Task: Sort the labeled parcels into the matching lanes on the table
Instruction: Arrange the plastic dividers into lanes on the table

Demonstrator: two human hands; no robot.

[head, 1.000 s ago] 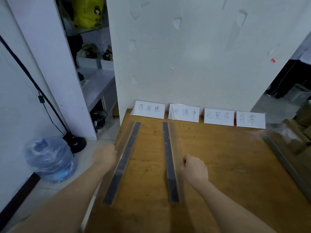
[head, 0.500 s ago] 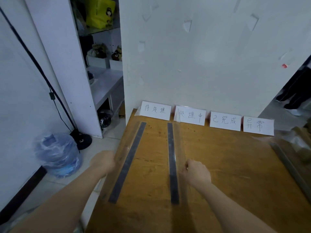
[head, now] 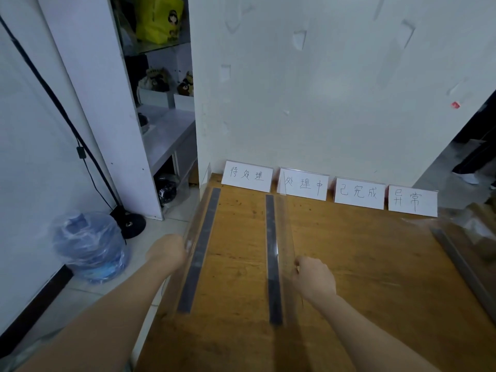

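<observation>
Hardly shifting since a moment ago. Gripping the left divider [head: 204,245] with the left hand [head: 167,251] at the table [head: 362,264] edge, pinching the middle divider [head: 271,237] by its clear wall with the right hand [head: 315,280]. Keeping both lying lengthwise, far ends pointing toward the label cards [head: 359,193].

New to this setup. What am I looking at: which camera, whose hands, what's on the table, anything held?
No machine here: a person works with two bare hands. The picture comes from a camera worn on the head, looking forward and down. On the wooden table four handwritten label cards stand along the wall. Two clear dividers with dark base strips run toward them, marking lanes. The left hand holds the left divider; the right hand pinches the middle divider. A third divider lies at the right edge. No parcel lies between the dividers.
</observation>
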